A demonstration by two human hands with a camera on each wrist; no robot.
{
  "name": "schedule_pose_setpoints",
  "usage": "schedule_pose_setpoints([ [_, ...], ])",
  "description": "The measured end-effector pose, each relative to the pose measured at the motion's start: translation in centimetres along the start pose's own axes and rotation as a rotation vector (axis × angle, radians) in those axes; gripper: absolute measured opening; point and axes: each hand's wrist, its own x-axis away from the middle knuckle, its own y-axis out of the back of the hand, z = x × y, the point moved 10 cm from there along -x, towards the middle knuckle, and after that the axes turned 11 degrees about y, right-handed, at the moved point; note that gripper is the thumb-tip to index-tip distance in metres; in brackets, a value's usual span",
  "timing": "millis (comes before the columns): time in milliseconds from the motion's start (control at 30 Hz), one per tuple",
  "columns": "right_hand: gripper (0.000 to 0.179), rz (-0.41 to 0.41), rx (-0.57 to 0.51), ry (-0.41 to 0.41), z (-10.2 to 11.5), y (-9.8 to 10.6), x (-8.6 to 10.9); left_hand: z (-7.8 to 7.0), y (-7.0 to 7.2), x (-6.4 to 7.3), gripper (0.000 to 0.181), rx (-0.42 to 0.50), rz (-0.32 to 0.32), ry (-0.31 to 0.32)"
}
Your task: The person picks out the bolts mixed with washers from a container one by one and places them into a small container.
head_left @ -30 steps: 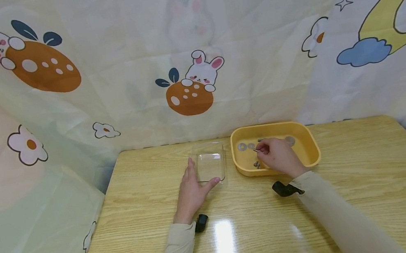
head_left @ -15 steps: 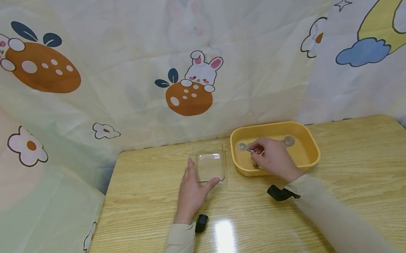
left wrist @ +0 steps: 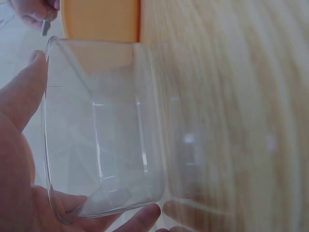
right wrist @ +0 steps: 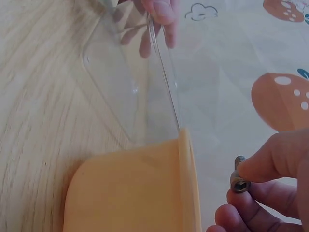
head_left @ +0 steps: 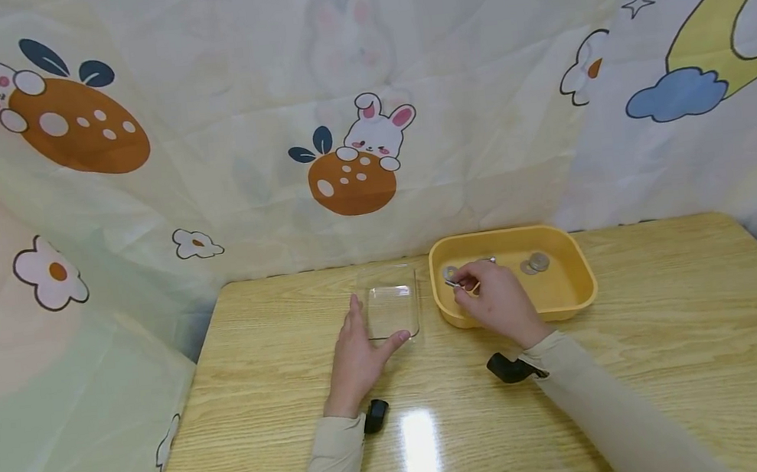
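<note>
Between the thumb and fingers of my right hand (head_left: 499,302) is a small metal hex socket screw (right wrist: 239,176), its hollow head and threaded shank showing in the right wrist view. That hand is over the left part of a yellow tray (head_left: 583,287). Left of the tray, a clear square container (head_left: 394,315) stands on the table. My left hand (head_left: 357,361) holds it, the thumb at its near right corner and the fingers along its left side. In the left wrist view, fingers (left wrist: 140,217) reach round the container's wall.
Inside the tray lie a washer (head_left: 449,271), flat metal discs (head_left: 537,261) and another metal piece (head_left: 489,260) at the back. The wooden table (head_left: 693,326) ends at a printed curtain (head_left: 239,166) behind.
My right hand has moved left across the tray with the screw, toward the clear container. Discs behind it have come into view. My left hand and the container have stayed put.
</note>
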Motion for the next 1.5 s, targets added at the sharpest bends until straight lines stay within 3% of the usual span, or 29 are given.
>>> schedule_pose_setpoints([
  [600, 0.010, -0.001, -0.034, 0.040, 2.2, -2.1, -0.8, 0.1, -0.1, -0.2, 0.120, 0.000, -0.007, -0.007],
  [1033, 0.011, 0.015, 0.020, 0.113, 3.8, -3.3, -1.1, 0.0, 0.0, -0.3, 0.120, -0.011, -0.012, -0.006],
  [1500, 0.008, 0.099, 0.098, 0.234, 5.3, -5.4, -1.3, -0.1, 0.1, 0.0, 0.118, -0.018, -0.021, -0.017],
])
